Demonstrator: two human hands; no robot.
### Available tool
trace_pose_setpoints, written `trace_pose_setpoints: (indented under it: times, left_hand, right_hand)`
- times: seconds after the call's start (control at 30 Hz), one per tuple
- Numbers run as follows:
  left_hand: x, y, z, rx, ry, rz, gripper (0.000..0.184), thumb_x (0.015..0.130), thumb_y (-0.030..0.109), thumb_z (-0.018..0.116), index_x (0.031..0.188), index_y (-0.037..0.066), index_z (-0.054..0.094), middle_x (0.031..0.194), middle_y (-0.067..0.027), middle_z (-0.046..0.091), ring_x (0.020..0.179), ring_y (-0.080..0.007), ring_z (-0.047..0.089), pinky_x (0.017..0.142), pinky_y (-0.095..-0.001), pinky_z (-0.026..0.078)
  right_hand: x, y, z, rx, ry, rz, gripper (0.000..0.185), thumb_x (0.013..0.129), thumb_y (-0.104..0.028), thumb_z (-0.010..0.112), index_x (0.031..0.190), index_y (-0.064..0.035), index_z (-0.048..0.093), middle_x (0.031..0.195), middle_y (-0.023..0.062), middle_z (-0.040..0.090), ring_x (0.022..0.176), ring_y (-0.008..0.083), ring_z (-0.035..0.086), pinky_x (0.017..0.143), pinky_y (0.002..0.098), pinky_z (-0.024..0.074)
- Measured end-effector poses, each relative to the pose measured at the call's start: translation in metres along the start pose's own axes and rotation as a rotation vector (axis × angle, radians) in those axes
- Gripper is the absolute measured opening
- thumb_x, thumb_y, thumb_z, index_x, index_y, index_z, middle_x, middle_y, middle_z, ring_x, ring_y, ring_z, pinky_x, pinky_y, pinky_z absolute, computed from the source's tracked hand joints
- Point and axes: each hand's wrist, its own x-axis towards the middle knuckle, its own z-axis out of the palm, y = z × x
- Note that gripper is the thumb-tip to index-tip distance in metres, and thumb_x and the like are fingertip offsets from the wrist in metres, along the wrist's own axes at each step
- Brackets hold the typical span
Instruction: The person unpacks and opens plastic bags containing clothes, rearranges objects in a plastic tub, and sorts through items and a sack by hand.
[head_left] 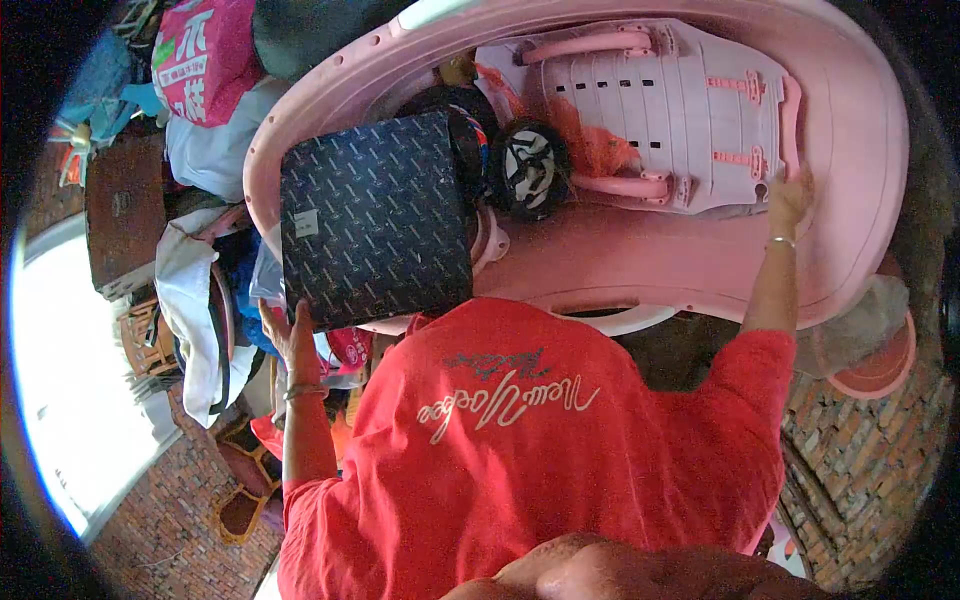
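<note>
Now your left hand [288,335] grasps a black, patterned, squarish box [378,215] by its near corner, over the left end of a large pink plastic tub [850,170]; inside it, your right hand [790,203] grips a pale-pink slatted plastic panel [690,130] at its right edge.

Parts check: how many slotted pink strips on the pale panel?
2: the upper strip and the lower strip, right of centre on the panel, the lower nearer the right hand; more may hide underneath.

pink tub [850,230]: pale plastic panel [690,115] and black-and-white wheel [530,168] inside, dark patterned box [375,220] over one end
</note>
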Motion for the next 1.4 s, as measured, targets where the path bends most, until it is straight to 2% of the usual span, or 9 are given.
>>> trace_pose_setpoints:
  times: [0.1,0.13,0.4,0.63,0.7,0.77,0.83,1.03,1.4]
  left_hand:
    - [0.0,-0.018,0.011,-0.811,-0.126,-0.296,0.076,0.08,0.01,0.066,0.141,0.001,0.022,0.138,-0.0178,0.033,0.119,-0.0262,0.042,0.098,-0.0354,0.037]
    - [0.001,-0.011,0.011,-0.913,-0.164,-0.398,0.076,0.08,0.007,0.065,0.141,0.0,0.021,0.137,-0.0165,0.035,0.116,-0.0247,0.045,0.097,-0.0338,0.037]
    - [0.023,-0.027,0.015,-0.755,-0.379,-0.012,0.035,0.081,0.005,0.052,0.116,-0.001,0.053,0.102,-0.0077,0.06,0.091,-0.0186,0.059,0.079,-0.03,0.047]
    - [0.003,0.011,-0.003,-1.112,-0.397,-0.321,0.046,0.081,0.004,0.049,0.126,-0.001,0.046,0.111,-0.0073,0.058,0.095,-0.017,0.057,0.085,-0.0291,0.045]
    - [0.005,0.01,0.0,-1.184,-0.394,-0.32,0.048,0.082,0.004,0.048,0.129,-0.001,0.045,0.113,-0.0074,0.058,0.097,-0.0165,0.057,0.086,-0.0286,0.045]
    - [0.009,0.005,0.0,-0.974,-0.342,-0.061,0.053,0.08,0.004,0.05,0.132,-0.004,0.04,0.118,-0.0099,0.054,0.104,-0.016,0.051,0.092,-0.0272,0.039]
    - [0.007,0.027,-0.014,-0.893,-0.324,0.021,0.057,0.078,0.001,0.052,0.133,-0.006,0.038,0.123,-0.011,0.051,0.109,-0.0162,0.048,0.095,-0.0268,0.036]
    - [0.007,0.039,-0.024,-0.918,-0.382,0.11,0.065,0.079,-0.004,0.054,0.138,-0.006,0.026,0.129,-0.0143,0.045,0.115,-0.0171,0.045,0.098,-0.0285,0.035]
    - [0.023,-0.001,-0.01,-1.083,-0.519,0.127,0.069,0.081,0.007,0.055,0.14,-0.006,0.022,0.139,-0.0198,0.037,0.127,-0.023,0.036,0.105,-0.0298,0.027]
  right_hand:
    - [-0.051,-0.093,-0.012,0.219,0.048,-0.326,0.049,0.078,-0.021,0.063,0.123,-0.0028,0.052,0.12,0.0181,0.056,0.106,0.0347,0.055,0.089,0.0427,0.045]
    - [-0.071,-0.155,-0.063,0.543,-0.718,0.101,0.047,0.078,-0.017,0.064,0.121,-0.0016,0.053,0.117,0.018,0.057,0.101,0.0322,0.058,0.087,0.0405,0.0466]
    - [-0.244,-0.379,-0.019,0.612,-0.943,-0.394,0.06,0.078,-0.04,0.065,0.123,-0.0041,0.049,0.109,0.0217,0.061,0.103,0.0378,0.057,0.089,0.0443,0.0444]
    - [-0.229,-0.386,-0.008,0.919,-0.867,-0.035,0.029,0.073,-0.024,0.066,0.083,0.0027,0.065,0.078,0.0204,0.065,0.078,0.0316,0.063,0.072,0.0389,0.047]
    - [-0.229,-0.359,0.006,1.345,-1.046,0.591,0.036,0.083,-0.027,0.064,0.101,0.0034,0.061,0.094,0.0067,0.064,0.087,0.0181,0.06,0.081,0.0352,0.0463]
    - [-0.219,-0.333,-0.014,1.396,-0.987,0.325,0.034,0.086,-0.027,0.059,0.099,0.0045,0.062,0.101,0.0095,0.064,0.09,0.0209,0.06,0.083,0.035,0.046]
    - [-0.186,-0.318,-0.041,0.159,-1.024,-0.287,0.043,0.088,-0.03,0.056,0.113,0.0052,0.056,0.105,0.0198,0.062,0.102,0.0313,0.057,0.09,0.0374,0.0432]
    - [-0.205,-0.372,-0.156,0.869,-0.441,-0.504,0.047,0.084,-0.03,0.06,0.12,-0.0008,0.052,0.112,0.0219,0.058,0.103,0.0375,0.055,0.09,0.0422,0.0433]
    - [-0.265,-0.526,-0.307,0.902,-0.699,-1.326,0.078,0.069,-0.027,0.073,0.135,-0.0061,0.037,0.135,0.0193,0.038,0.121,0.0415,0.037,0.104,0.0454,0.0309]
